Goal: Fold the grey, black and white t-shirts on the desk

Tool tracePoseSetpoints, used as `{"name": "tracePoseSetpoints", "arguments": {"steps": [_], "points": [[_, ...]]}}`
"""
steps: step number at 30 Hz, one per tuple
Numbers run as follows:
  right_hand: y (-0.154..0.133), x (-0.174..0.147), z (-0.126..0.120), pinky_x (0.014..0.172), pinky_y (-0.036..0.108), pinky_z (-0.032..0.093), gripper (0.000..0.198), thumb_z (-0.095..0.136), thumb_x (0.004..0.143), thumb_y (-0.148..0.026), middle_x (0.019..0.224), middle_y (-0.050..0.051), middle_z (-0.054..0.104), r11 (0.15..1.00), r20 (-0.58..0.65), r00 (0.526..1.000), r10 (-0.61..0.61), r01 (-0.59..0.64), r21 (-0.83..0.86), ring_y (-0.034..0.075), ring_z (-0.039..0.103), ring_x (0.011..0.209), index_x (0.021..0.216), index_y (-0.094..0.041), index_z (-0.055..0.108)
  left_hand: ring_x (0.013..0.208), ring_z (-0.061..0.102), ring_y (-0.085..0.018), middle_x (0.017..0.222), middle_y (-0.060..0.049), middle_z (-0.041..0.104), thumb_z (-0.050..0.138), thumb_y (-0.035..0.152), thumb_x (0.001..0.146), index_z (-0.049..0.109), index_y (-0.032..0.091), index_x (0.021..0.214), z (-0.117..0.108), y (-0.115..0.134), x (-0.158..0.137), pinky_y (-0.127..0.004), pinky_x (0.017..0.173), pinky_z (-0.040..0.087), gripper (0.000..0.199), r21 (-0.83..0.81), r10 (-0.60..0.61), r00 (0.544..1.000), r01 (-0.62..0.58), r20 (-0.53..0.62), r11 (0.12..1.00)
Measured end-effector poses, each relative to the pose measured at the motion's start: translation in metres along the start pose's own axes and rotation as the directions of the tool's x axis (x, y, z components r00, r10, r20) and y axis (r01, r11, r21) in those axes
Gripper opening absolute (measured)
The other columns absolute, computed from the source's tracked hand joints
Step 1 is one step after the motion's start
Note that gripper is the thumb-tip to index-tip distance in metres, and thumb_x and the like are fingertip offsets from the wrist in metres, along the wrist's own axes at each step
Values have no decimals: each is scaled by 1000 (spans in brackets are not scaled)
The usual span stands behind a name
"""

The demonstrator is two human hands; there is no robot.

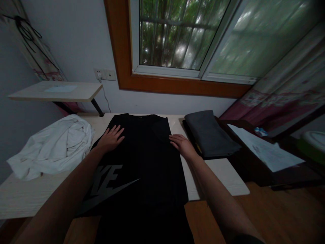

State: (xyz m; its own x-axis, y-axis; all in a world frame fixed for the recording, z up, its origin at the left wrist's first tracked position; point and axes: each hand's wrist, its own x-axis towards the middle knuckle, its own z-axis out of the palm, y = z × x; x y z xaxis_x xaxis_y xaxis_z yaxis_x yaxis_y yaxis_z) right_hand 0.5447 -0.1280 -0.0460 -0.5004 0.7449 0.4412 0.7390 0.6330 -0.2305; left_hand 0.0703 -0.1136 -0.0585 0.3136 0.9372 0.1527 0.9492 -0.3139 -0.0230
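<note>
A black T-shirt [152, 156] lies spread on the pale table, its neckline toward the wall and a grey printed logo at its lower left. My left hand [111, 138] rests flat on the upper left of the shirt, fingers spread. At the shirt's right edge is my right hand [181, 144], fingers stretched out, with the fingertips touching the fabric. Neither hand grips anything. The shirt's lower part merges with dark fabric nearest me, so its bottom edge is hard to make out.
Crumpled white cloth [58, 145] lies on the table's left. Behind it stands a small raised shelf [33, 91]. Folded dark grey fabric [208, 132] is stacked at the right, beside a dark cabinet with papers [264, 149]. A window [182, 37] is above the table.
</note>
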Motion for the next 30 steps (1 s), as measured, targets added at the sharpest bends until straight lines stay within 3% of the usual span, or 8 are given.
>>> {"name": "tracePoseSetpoints", "arguments": {"steps": [9, 16, 21, 25, 30], "points": [[-6, -7, -15, 104, 48, 56, 41, 56, 89, -4, 127, 5, 73, 997, 20, 998, -55, 54, 50, 25, 65, 119, 120, -25, 73, 157, 23, -31, 170, -8, 26, 30, 52, 105, 33, 23, 161, -2, 0, -7, -53, 125, 21, 64, 21, 9, 1000, -9, -3, 1000], [-20, -4, -11, 113, 52, 49, 63, 53, 84, -1, 140, 4, 67, 989, 53, 988, -144, 141, 54, 25, 59, 133, 140, -29, 63, 158, 22, -30, 170, -8, 24, 29, 53, 105, 32, 24, 162, -4, 1, -7, -55, 125, 20, 64, 10, -5, 1000, 5, 5, 1000], [-24, -5, -9, 114, 51, 49, 44, 57, 90, -15, 137, 6, 69, 978, 93, 978, -188, 179, 105, 26, 61, 132, 130, -25, 71, 157, 22, -31, 170, -9, 26, 30, 52, 105, 33, 24, 161, -8, 3, -8, -55, 125, 22, 64, 10, 2, 1000, -2, 0, 1000], [-25, -6, -12, 110, 50, 52, 38, 55, 93, -21, 132, 5, 71, 982, 99, 983, -158, 146, 116, 26, 63, 128, 126, -26, 73, 157, 24, -32, 169, -9, 27, 31, 52, 104, 34, 23, 161, -7, 4, -8, -56, 124, 23, 64, 1, 4, 1000, -4, -13, 1000], [-25, -6, -14, 100, 50, 56, 30, 54, 98, -26, 118, 7, 76, 996, 12, 998, -60, 59, 73, 27, 68, 112, 117, -27, 77, 155, 30, -30, 167, -7, 34, 36, 47, 103, 42, 26, 157, -1, 1, -7, -55, 124, 26, 59, -34, -10, 999, 8, -51, 999]]}}
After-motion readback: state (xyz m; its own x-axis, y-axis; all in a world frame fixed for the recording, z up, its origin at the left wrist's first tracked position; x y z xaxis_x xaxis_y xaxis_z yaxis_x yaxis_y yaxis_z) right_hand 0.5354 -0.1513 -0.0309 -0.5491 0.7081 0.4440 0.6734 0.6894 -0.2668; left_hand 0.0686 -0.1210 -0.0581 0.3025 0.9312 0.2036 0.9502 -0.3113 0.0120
